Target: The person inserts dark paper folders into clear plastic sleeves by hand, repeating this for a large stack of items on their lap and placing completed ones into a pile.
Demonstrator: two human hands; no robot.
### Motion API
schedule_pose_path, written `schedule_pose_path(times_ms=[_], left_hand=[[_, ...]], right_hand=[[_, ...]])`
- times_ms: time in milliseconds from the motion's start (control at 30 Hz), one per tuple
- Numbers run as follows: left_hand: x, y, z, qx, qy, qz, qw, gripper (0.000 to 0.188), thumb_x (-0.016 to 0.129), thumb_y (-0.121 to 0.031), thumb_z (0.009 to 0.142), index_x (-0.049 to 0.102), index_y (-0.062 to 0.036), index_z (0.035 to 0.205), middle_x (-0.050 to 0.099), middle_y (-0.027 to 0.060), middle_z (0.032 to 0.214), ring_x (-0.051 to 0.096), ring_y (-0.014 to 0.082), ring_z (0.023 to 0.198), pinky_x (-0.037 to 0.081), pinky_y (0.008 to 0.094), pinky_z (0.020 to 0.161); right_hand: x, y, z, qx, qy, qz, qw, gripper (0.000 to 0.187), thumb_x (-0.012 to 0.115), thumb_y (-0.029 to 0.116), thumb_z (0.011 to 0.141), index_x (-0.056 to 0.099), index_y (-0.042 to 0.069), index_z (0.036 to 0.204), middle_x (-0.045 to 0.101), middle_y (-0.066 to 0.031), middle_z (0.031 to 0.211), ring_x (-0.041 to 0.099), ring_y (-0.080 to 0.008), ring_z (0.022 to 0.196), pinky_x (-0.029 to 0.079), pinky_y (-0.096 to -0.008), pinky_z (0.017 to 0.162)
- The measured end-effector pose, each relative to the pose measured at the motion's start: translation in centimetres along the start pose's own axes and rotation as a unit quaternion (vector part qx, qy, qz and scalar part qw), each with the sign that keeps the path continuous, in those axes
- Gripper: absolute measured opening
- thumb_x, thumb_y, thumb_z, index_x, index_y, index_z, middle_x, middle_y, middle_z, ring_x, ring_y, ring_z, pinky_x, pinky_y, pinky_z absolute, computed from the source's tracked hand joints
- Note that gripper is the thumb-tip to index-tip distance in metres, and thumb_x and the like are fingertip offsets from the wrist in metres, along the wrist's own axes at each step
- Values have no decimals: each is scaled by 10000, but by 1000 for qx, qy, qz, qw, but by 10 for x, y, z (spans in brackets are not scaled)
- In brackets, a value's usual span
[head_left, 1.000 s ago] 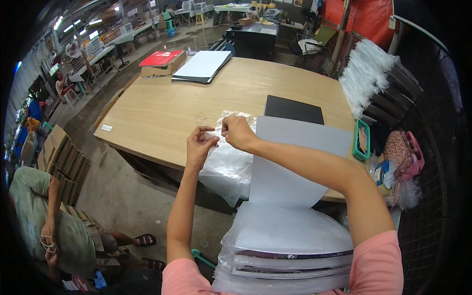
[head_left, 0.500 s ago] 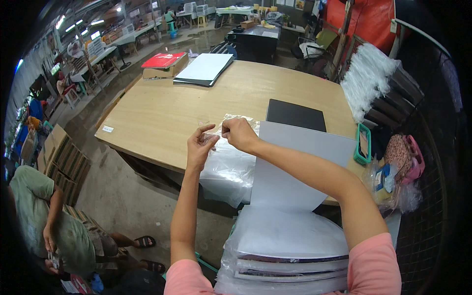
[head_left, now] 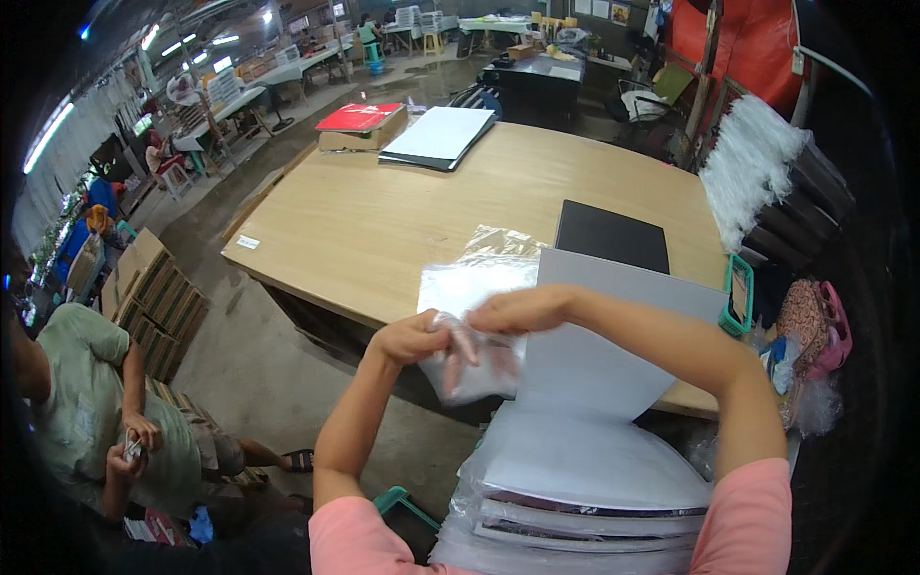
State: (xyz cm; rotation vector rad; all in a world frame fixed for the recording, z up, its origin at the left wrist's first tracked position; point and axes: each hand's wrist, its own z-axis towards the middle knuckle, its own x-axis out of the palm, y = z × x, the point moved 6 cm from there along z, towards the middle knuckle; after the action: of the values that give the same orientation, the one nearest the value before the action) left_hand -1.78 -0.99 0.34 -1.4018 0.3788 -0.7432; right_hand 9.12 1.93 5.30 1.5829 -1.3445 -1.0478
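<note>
Just off the table's near edge, a clear plastic bag [head_left: 479, 379] hangs between my hands, partly blurred by motion. My left hand [head_left: 414, 337] is closed on its upper edge. My right hand [head_left: 525, 309] grips the same bag from the right, and some fingers show through the film. Behind them, more clear plastic bags [head_left: 479, 278] lie on the table edge. A large pale grey sheet [head_left: 561, 383] stands under my right forearm, its lower end on a stack of plastic-wrapped flat items [head_left: 575, 465] in front of me. A black flat board [head_left: 613, 235] lies beyond the sheet.
The wooden table [head_left: 355, 220] carries a red-topped box [head_left: 362, 119] and white sheets [head_left: 439, 132] at its far left. A green basket [head_left: 738, 295] and a pink bag [head_left: 834, 331] are at right. Someone in a green shirt [head_left: 86, 374] sits at lower left near stacked cartons [head_left: 158, 302].
My hands have come nearer and lower, off the table edge, and now spread a bag between them. The right hand was a loose fist above the bags before. The view has shifted left.
</note>
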Motion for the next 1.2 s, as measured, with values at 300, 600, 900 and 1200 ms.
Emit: schedule_pose_path(times_ms=[300, 600, 900, 1200], left_hand=[[102, -3, 16, -35, 65, 136, 988, 385, 642, -222, 784, 542, -6, 1088, 598, 105, 951, 564, 246, 868, 510, 342, 708], [138, 36, 54, -141, 248, 332, 899, 510, 493, -417, 867, 424, -77, 1240, 566, 166, 986, 576, 220, 834, 512, 390, 688], [133, -59, 62, 276, 99, -435, 851, 241, 575, -225, 748, 485, -56, 895, 477, 39, 682, 486, 111, 655, 398, 251, 579], [84, -69, 112, 11, -386, 671, 633, 547, 558, 58, 636, 537, -121, 1153, 457, 94, 825, 504, 218, 635, 447, 313, 566]], right_hand=[[32, 16, -166, -273, -47, 247, 929, 276, 537, 210, 855, 583, -33, 732, 602, -141, 636, 630, -274, 604, 501, -396, 687], [55, -73, -265, -441, -38, 186, 877, 276, 570, 241, 838, 625, -30, 839, 631, -172, 818, 612, -251, 666, 497, -395, 643], [110, -40, -247, -502, -30, 46, 863, 287, 628, 214, 788, 614, -47, 905, 623, -134, 830, 589, -245, 719, 465, -306, 555], [32, -66, -319, -97, -827, -228, 504, 293, 527, -40, 703, 651, 37, 957, 510, -72, 798, 432, -101, 566, 349, -221, 472]])
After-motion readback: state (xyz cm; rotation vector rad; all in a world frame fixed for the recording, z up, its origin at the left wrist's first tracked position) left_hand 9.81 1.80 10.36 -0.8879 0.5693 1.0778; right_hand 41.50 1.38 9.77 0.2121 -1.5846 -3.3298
